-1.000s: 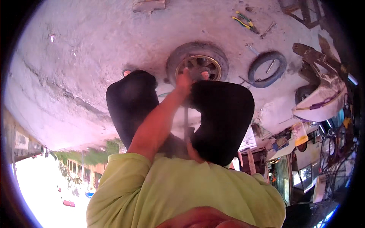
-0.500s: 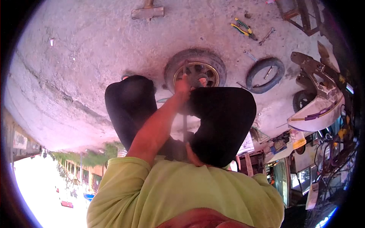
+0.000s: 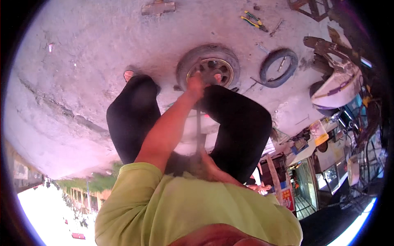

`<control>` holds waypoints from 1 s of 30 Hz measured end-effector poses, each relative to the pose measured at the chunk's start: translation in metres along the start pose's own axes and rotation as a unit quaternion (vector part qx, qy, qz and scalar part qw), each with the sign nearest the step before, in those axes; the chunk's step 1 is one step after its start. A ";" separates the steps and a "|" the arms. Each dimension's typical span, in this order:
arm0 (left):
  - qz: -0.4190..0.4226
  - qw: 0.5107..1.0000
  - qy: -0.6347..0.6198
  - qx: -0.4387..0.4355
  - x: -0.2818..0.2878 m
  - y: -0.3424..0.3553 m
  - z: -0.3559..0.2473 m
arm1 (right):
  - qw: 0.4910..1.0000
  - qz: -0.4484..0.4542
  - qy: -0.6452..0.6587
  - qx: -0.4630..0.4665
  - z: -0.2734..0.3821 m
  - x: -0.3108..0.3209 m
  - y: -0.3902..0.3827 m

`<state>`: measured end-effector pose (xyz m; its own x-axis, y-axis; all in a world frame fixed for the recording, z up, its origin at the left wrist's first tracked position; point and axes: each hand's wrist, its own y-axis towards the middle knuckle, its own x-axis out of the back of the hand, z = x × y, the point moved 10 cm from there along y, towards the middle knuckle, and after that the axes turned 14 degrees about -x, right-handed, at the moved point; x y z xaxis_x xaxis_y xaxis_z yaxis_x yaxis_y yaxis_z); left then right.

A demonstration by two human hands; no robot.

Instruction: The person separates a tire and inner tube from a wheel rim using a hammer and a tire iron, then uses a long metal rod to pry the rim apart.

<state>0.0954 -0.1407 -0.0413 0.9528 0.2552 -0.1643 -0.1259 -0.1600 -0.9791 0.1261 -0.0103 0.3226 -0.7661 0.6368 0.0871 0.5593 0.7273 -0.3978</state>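
Note:
A small wheel (image 3: 184, 61) with a dark tyre and a gold-edged spoked rim lies flat on the ground before me. My left hand (image 3: 196, 82) is closed round a long, narrow metal bar (image 3: 198, 123) at the wheel's near left rim. The bar runs from there back between my knees towards my body. Near my belly my right hand (image 3: 208, 163) grips the bar's near end, its fingers partly hidden and blurred. My right foot (image 3: 217, 76) rests on the wheel's middle; the left foot (image 3: 128, 75) stands on the ground to the left.
Right of the wheel lies a loose tyre (image 3: 265, 69) with a tool inside its ring. Beyond are yellow-and-green-handled pliers (image 3: 254, 21) and a wrench (image 3: 276, 28). A wooden-headed mallet (image 3: 158, 8) lies at the far side. A pale scooter body part (image 3: 338, 88) stands at right.
My right hand and forearm show more beside my belly. My knees have spread a little, and the ground things sit slightly higher and further left in the picture. Both hands keep the bar.

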 end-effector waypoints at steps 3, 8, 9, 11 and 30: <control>0.027 0.996 0.066 0.055 -0.011 -0.030 -0.027 | 0.994 0.104 0.029 -0.015 -0.009 -0.041 -0.040; 0.012 0.998 0.021 0.064 -0.010 -0.042 -0.037 | 0.965 0.251 0.073 0.029 -0.018 -0.070 -0.066; 0.016 0.998 0.022 0.063 -0.011 -0.043 -0.035 | 0.957 0.276 0.086 0.025 -0.020 -0.066 -0.065; 0.018 0.998 0.028 0.052 -0.015 -0.048 -0.032 | 0.938 0.326 0.114 0.021 -0.018 -0.058 -0.066; -0.048 0.989 -0.113 0.078 -0.053 -0.036 -0.016 | 0.376 -0.213 -0.382 0.817 0.020 -0.006 -0.235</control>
<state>0.0540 -0.1641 0.0047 0.8784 0.4719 -0.0756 -0.0965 0.0203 -0.9951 -0.0075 -0.1905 0.3974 -0.8921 -0.1617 0.4220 -0.1294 -0.8034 -0.5812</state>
